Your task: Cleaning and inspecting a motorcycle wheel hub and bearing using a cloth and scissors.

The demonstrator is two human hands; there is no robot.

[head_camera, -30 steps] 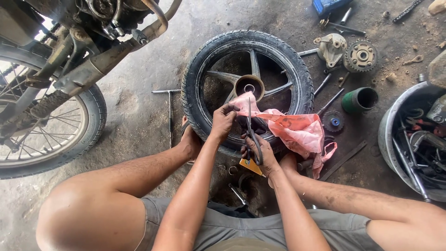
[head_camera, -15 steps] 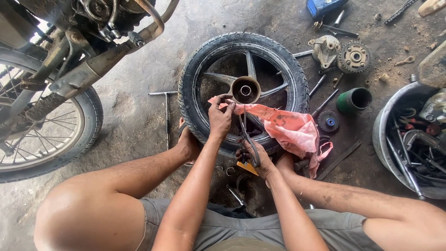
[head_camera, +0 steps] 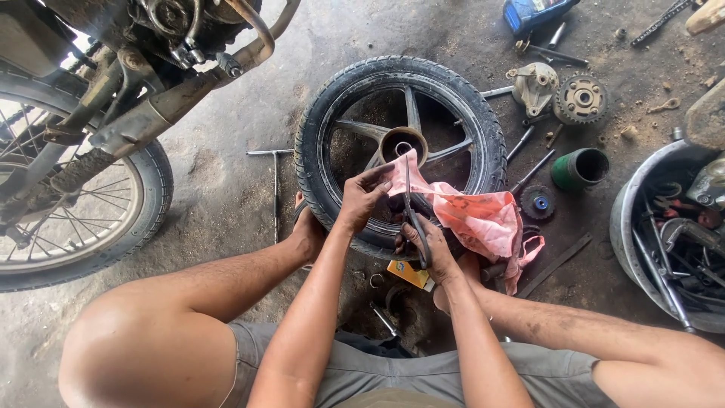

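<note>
A black motorcycle wheel (head_camera: pixel 317 136) with cast spokes lies flat on the concrete floor in front of me. A pink plastic bag (head_camera: pixel 483 219) is draped over its near right rim. My left hand (head_camera: pixel 361 198) pinches the bag's upper corner next to the wheel's hub (head_camera: pixel 400 140). My right hand (head_camera: pixel 427 245) grips dark scissors (head_camera: pixel 410 200), which point up along the stretched edge of the bag. My feet rest against the near side of the tyre.
A motorcycle (head_camera: pixel 151 113) with a spoked wheel (head_camera: pixel 75 219) stands at the left. A metal basin (head_camera: pixel 630 227) full of tools sits at the right. A green cylinder (head_camera: pixel 578 168), a sprocket (head_camera: pixel 580 98), a brake plate (head_camera: pixel 535 85) and a T-handle wrench (head_camera: pixel 273 181) lie around the wheel.
My left hand has drawn the bag's corner up beside the hub, so the plastic is stretched tighter. The scissors now stand along that edge. The wheel has not moved.
</note>
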